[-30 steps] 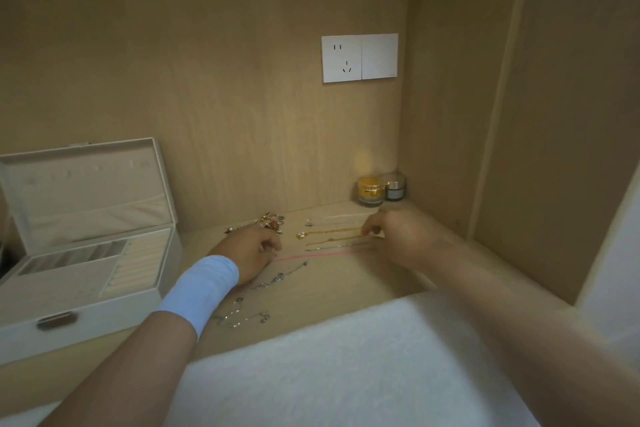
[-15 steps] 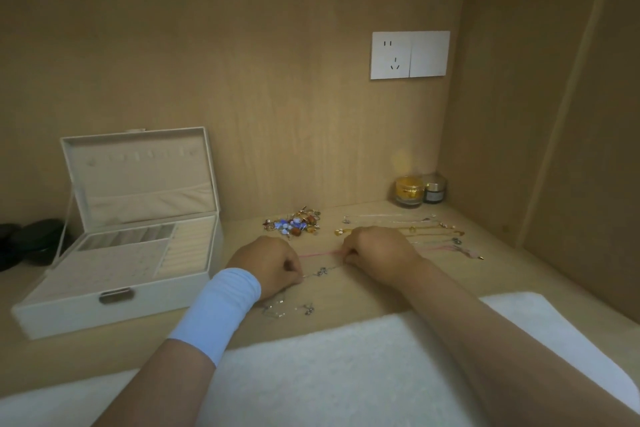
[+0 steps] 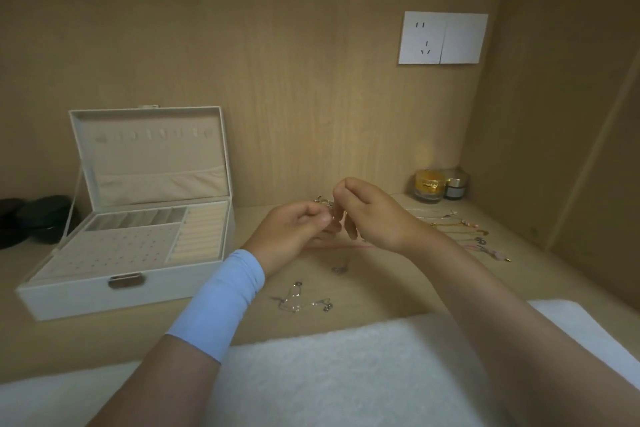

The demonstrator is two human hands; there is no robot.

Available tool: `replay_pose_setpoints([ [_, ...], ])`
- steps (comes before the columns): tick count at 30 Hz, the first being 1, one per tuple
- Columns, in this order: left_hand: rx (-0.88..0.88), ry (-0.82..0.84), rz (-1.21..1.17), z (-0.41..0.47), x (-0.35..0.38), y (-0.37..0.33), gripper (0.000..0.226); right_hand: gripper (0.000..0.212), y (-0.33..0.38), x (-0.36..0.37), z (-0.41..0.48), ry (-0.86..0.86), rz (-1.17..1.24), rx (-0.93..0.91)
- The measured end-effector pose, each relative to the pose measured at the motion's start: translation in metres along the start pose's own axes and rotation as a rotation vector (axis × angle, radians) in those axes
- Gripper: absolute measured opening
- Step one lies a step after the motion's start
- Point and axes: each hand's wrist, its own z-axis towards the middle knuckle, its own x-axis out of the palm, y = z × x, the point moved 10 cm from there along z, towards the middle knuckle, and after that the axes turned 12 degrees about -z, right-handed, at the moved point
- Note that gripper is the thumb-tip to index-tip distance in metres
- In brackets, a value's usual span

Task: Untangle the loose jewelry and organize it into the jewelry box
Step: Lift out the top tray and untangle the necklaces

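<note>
Left hand (image 3: 294, 229) and right hand (image 3: 375, 218) had lifted, grips pinching one silver trinket (image 3: 329, 211); untangling seemed underway, gentle teasing apart next.

Jewelry box (image 3: 86, 298): one. Left hand (image 3: 294, 232) and right hand (image 3: 377, 215): two, with one small piece (image 3: 328, 211) pinched between them. Gold jar (image 3: 429, 185) and dark jar (image 3: 456, 188): two. Socket plate (image 3: 442, 38): one. Wristband (image 3: 221, 302): one. Towel (image 3: 346, 374): one. Loose chains (image 3: 298, 302): too fine to count.
</note>
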Motion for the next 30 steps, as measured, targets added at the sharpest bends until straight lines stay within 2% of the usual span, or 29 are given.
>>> replay_pose_setpoints([
  [2, -0.017, 0.021, -0.099, -0.003, 0.005, -0.006, 0.01, 0.029, 0.006, 0.0, 0.004, -0.012, 0.089, -0.005],
  [5, -0.016, 0.036, -0.079, -0.005, -0.001, -0.009, 0.012, 0.035, 0.005, 0.003, 0.005, 0.003, 0.192, 0.009],
  [11, -0.166, 0.251, -0.119, -0.017, 0.009, 0.001, 0.014, 0.04, -0.015, 0.016, 0.003, 0.066, 0.442, 0.128],
  [17, -0.126, 0.135, -0.198, -0.013, -0.014, -0.009, 0.022, 0.045, -0.027, 0.004, -0.001, 0.046, 0.615, 0.21],
  [22, -0.2, 0.04, -0.251, -0.013, -0.031, 0.007, 0.012, 0.038, -0.037, -0.006, -0.002, 0.062, 0.716, 0.213],
  [25, -0.26, 0.005, -0.164, -0.015, -0.03, 0.017, 0.006, 0.031, -0.039, -0.012, -0.002, 0.07, 0.725, 0.192],
  [30, -0.174, 0.013, 0.114, -0.01, -0.029, 0.016, 0.006, 0.016, -0.051, -0.029, -0.01, 0.06, 0.637, 0.207],
])
